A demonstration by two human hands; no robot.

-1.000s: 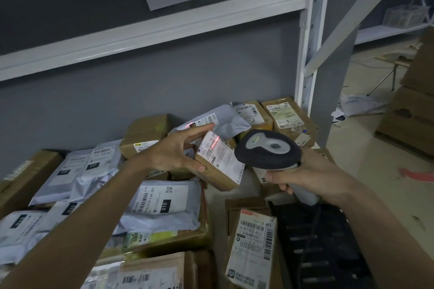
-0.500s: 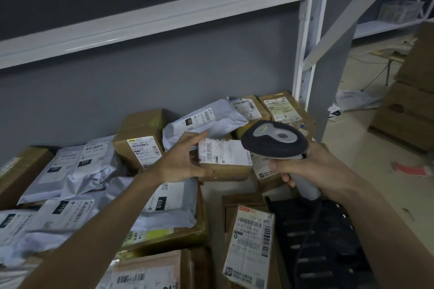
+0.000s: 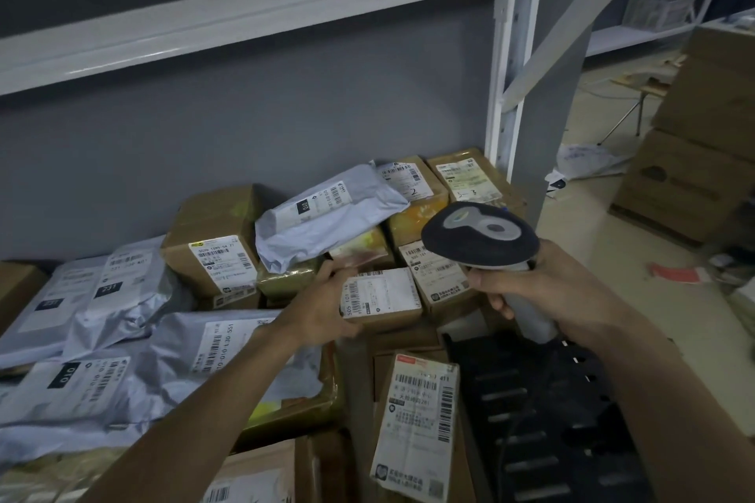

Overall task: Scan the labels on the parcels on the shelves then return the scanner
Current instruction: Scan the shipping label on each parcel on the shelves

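Two hands are engaged. Left hand (image 3: 322, 308) grips the left edge of a small cardboard parcel (image 3: 382, 298), label up, among the shelf parcels. Right hand (image 3: 543, 290) is closed around the scanner (image 3: 480, 239) handle, just right of that parcel.

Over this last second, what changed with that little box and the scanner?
The left hand tipped the small box from tilted up toward the scanner down flat among the parcels, still gripping it. The red scan line on its label is gone. The right hand kept holding the scanner in much the same place.
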